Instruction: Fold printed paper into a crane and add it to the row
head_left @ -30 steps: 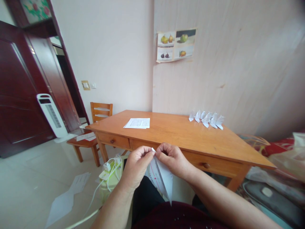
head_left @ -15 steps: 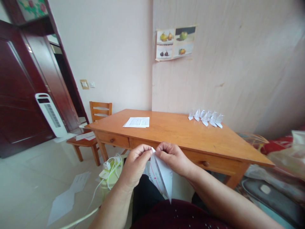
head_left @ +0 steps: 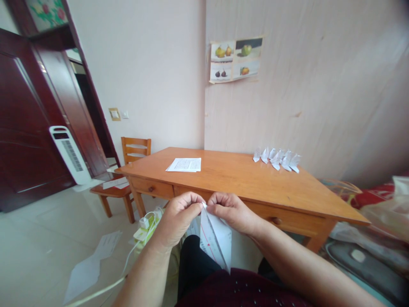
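— Left hand (head_left: 180,217) has shifted slightly since a second ago, its thumb drawn away from the right hand (head_left: 234,213).

— Locate the item.

— Folded paper (head_left: 214,238), hanging point-down from both hands over the lap, before the desk (head_left: 223,170).

— Grips?

— Left: fingers curled, thumb and forefinger closed at the paper's top corner. Right: likewise curled, pinching the upper edge just beside it. Forearms converge from below.

— Beyond?

— Printed sheets (head_left: 184,164) on the desk's left half; folded paper pieces (head_left: 277,159) at its back right. Fruit pictures (head_left: 236,59) on the wall.
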`<act>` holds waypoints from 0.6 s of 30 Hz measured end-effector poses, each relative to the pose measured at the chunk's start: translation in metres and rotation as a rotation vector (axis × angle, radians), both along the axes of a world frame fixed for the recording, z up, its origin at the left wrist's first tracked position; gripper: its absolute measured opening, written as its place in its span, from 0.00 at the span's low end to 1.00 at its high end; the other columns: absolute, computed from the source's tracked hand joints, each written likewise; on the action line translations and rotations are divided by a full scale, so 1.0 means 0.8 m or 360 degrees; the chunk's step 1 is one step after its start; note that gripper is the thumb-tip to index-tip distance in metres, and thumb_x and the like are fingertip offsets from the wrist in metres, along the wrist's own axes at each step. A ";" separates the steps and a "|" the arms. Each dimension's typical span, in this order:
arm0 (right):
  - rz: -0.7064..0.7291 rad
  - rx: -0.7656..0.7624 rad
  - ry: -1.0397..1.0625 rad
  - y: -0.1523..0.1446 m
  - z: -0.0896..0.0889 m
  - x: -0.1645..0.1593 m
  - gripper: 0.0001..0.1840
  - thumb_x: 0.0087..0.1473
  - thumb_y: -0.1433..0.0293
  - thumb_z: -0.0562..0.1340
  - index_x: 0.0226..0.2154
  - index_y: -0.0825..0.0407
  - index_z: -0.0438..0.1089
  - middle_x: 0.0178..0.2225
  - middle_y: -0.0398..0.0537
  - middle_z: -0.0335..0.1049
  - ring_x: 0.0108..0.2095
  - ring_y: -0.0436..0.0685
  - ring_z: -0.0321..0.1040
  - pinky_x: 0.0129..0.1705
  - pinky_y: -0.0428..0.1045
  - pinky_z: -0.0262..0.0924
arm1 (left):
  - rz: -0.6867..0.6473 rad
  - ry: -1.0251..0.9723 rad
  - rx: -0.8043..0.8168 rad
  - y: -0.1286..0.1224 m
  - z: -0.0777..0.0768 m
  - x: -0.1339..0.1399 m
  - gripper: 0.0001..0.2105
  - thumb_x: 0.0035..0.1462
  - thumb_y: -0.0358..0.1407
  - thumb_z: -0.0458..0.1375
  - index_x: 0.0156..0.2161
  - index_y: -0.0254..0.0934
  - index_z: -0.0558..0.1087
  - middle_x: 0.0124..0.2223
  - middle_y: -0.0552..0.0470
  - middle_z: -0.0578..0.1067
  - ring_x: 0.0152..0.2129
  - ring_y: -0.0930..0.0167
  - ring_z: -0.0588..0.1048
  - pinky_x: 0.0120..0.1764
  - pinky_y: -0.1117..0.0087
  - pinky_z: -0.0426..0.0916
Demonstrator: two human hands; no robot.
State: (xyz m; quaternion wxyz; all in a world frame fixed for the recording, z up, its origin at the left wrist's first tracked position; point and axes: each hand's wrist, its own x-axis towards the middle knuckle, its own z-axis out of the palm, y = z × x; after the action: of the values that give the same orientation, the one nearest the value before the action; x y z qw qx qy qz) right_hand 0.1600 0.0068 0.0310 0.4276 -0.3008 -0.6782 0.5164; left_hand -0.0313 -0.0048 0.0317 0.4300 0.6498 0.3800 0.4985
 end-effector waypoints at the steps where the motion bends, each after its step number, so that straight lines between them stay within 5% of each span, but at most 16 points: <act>1: 0.0002 -0.0002 -0.0002 0.000 0.001 0.000 0.11 0.56 0.63 0.64 0.29 0.54 0.67 0.20 0.35 0.57 0.19 0.44 0.47 0.21 0.43 0.41 | -0.0008 0.0013 0.0005 0.000 0.001 -0.002 0.06 0.58 0.38 0.60 0.35 0.37 0.75 0.31 0.55 0.72 0.29 0.73 0.66 0.34 0.72 0.60; 18: -0.0090 -0.0017 0.0020 -0.003 0.000 -0.001 0.16 0.54 0.58 0.65 0.28 0.53 0.67 0.21 0.36 0.58 0.20 0.45 0.47 0.21 0.44 0.43 | 0.0045 -0.0419 -0.0189 -0.006 -0.003 0.022 0.07 0.56 0.37 0.60 0.32 0.35 0.74 0.27 0.53 0.71 0.25 0.74 0.68 0.32 0.73 0.62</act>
State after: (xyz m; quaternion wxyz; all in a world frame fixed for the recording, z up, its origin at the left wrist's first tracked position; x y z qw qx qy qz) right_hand 0.1593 0.0045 0.0310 0.4446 -0.3191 -0.6640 0.5095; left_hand -0.0138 -0.0095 0.0290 0.5067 0.5467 0.3582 0.5622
